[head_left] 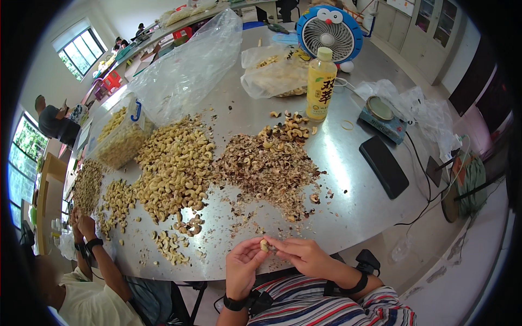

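Close to the table's near edge, my left hand point(243, 265) pinches a pale cashew nut point(264, 245) between thumb and fingertips. My right hand point(309, 257) meets it from the right, its fingers pressed together at the nut; whatever they grip is too small to tell. Beyond my hands lies a heap of brown skin scraps point(266, 171), with darker cashews point(288, 129) at its far side. A large pile of cashew nuts point(176, 163) spreads left of the scraps. Nearer me is a small group of cashews point(169, 247).
A clear plastic tub of nuts point(120, 133) stands at left, by a plastic sheet point(190, 70). Farther back are a bag of nuts point(274, 73), a yellow drink bottle point(321, 87) and a blue fan point(329, 35). A black phone point(384, 167) lies right. Another person's hands point(84, 228) work at left.
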`<state>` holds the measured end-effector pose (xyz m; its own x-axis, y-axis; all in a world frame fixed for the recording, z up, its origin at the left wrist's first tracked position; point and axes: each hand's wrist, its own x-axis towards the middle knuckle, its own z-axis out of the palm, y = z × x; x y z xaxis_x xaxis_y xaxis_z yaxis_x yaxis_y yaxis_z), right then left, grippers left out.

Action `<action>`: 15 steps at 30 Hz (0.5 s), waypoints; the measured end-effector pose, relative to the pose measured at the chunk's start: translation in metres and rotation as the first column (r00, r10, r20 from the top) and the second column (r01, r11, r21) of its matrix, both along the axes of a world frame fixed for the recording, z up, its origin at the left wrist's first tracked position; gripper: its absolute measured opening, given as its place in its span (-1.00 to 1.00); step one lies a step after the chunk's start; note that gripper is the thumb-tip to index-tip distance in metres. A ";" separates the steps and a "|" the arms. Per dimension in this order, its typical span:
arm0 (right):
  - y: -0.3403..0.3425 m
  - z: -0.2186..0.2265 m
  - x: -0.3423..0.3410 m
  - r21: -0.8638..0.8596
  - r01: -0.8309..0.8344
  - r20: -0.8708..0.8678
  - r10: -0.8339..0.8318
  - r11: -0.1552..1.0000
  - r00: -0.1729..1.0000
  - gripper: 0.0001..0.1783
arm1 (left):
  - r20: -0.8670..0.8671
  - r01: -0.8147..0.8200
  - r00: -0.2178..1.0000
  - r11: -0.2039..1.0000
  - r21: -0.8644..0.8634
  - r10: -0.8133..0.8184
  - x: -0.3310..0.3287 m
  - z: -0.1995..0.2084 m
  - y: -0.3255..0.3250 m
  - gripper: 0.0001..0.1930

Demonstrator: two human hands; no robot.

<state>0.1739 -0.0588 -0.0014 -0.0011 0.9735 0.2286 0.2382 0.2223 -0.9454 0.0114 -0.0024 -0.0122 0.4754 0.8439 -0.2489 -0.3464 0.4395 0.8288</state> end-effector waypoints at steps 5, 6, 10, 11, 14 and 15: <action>0.000 -0.002 0.002 0.012 -0.026 0.042 0.026 1.000 0.999 -0.50 | -0.002 -0.008 1.000 0.999 0.050 0.008 0.001 0.001 0.000 -0.66; 0.000 -0.002 0.002 0.012 -0.030 0.042 0.030 0.999 0.999 -0.50 | -0.007 -0.013 1.000 0.998 0.057 0.013 0.001 0.001 0.000 -0.65; -0.002 0.000 0.004 -0.024 -0.076 0.045 0.077 0.997 0.996 -0.48 | -0.004 0.000 1.000 0.998 0.062 0.000 0.000 0.001 0.000 -0.64; -0.002 0.000 0.004 -0.039 -0.083 0.066 0.085 0.996 0.994 -0.47 | -0.003 -0.002 1.000 0.998 0.062 0.002 0.000 0.001 0.000 -0.64; -0.002 0.000 0.004 -0.031 -0.074 0.081 0.076 0.997 0.994 -0.46 | -0.029 -0.002 1.000 0.998 0.061 0.003 0.001 0.003 -0.001 -0.63; -0.002 0.000 0.004 -0.032 -0.075 0.081 0.077 0.997 0.994 -0.46 | -0.046 0.003 0.999 0.998 0.057 0.000 0.001 0.004 -0.001 -0.62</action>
<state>0.1779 -0.0603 -0.0018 -0.0932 0.9760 0.1966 0.2988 0.2158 -0.9296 0.0126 -0.0037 -0.0082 0.4656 0.8568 -0.2218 -0.3067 0.3913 0.8677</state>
